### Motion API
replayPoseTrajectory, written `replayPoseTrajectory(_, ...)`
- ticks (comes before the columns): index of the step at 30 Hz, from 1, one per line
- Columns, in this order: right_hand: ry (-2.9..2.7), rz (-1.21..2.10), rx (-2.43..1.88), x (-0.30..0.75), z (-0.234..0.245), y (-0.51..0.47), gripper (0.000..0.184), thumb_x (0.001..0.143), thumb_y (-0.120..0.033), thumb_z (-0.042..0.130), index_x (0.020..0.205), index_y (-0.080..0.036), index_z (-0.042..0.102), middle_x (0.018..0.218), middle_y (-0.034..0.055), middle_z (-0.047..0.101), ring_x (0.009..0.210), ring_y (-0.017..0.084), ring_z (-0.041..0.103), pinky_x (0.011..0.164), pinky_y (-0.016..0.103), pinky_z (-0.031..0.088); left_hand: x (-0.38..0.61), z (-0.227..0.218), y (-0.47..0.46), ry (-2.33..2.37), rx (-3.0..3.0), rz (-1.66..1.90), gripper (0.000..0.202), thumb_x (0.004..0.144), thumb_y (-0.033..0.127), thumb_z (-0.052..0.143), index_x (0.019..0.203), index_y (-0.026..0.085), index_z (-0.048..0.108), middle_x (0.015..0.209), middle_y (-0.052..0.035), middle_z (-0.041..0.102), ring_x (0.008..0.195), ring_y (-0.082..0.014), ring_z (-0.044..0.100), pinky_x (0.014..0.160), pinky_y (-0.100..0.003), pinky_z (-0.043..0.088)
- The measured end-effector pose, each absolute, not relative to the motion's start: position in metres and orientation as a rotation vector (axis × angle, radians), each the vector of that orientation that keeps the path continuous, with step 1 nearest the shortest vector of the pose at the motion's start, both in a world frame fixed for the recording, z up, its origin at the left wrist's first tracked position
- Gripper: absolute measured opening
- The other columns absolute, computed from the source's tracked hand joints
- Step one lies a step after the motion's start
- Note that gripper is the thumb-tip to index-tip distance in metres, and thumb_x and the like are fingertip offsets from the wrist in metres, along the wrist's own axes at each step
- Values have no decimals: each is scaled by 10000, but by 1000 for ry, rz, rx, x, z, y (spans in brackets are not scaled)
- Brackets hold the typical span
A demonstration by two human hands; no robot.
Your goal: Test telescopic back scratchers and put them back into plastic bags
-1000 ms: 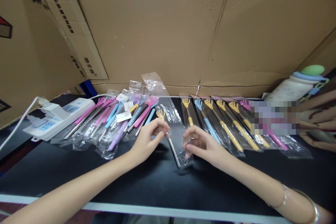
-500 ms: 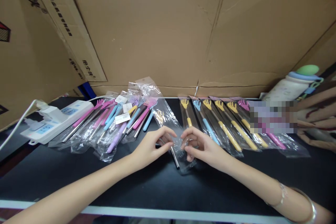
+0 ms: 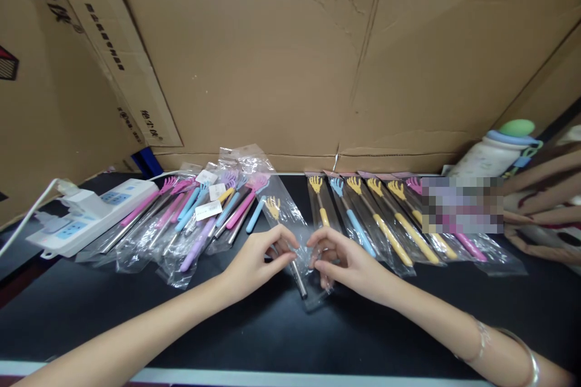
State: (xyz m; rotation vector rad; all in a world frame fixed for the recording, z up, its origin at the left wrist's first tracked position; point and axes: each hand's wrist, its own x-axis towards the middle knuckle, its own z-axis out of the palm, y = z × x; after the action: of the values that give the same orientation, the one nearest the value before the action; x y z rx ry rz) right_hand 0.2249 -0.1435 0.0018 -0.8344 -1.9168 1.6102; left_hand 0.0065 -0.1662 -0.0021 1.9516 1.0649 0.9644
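Note:
A clear plastic bag (image 3: 290,204) with a yellow-clawed back scratcher (image 3: 273,207) inside lies slanted in front of me, its steel shaft end pointing toward me. My left hand (image 3: 264,260) is closed at the bag's left edge, thumb and forefinger curled toward each other over the shaft. On the right edge, my right hand (image 3: 340,259) pinches the film with bent fingers. The fingers partly cover the middle of the shaft. Bagged yellow back scratchers (image 3: 393,239) and a blue one (image 3: 361,233) lie fanned out just beyond my right hand.
Bagged pink, blue and purple back scratchers with white labels (image 3: 207,210) are heaped at left, beside a white power strip (image 3: 93,217). Cardboard (image 3: 254,60) walls the back of the black table (image 3: 227,338). Right stand a bottle (image 3: 492,154) and another person's hand (image 3: 544,211).
The whole view has shifted slightly, with the table things a little lower and further left. Both my hands keep nearly the same pose at the bag.

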Motion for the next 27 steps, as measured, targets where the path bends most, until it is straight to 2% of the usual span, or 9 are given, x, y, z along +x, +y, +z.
replayPoseTrajectory(9,-1932,1660,-840,225,3,-146,288,848,-353,577,1053,-212,431,736,-37,556,550,78,572,537,214,469,6,-2,-167,1105,2009,953,76,844,240,540,823,170,559,660,34,526,586,-91,488,577,-196,388)
replayPoseTrajectory(15,-1944,1657,-806,226,4,-148,278,851,-350,573,1061,-217,448,778,-26,550,610,87,564,595,244,487,7,-2,-164,1108,2000,978,98,844,265,538,846,172,566,660,30,534,587,-97,494,579,-198,403)
replayPoseTrajectory(21,-2058,1562,-781,228,5,-150,390,796,-192,596,1144,-237,424,928,1,525,749,97,561,716,281,493,6,0,-165,1131,1934,1057,120,828,293,562,848,175,548,642,35,530,556,-95,485,555,-201,396)
replayPoseTrajectory(27,-2158,1390,-799,227,1,-152,498,755,-79,529,1202,-250,394,990,14,494,754,89,548,722,276,483,7,0,-165,1085,1793,1122,210,793,322,629,878,188,492,596,66,482,535,-92,465,526,-194,369)
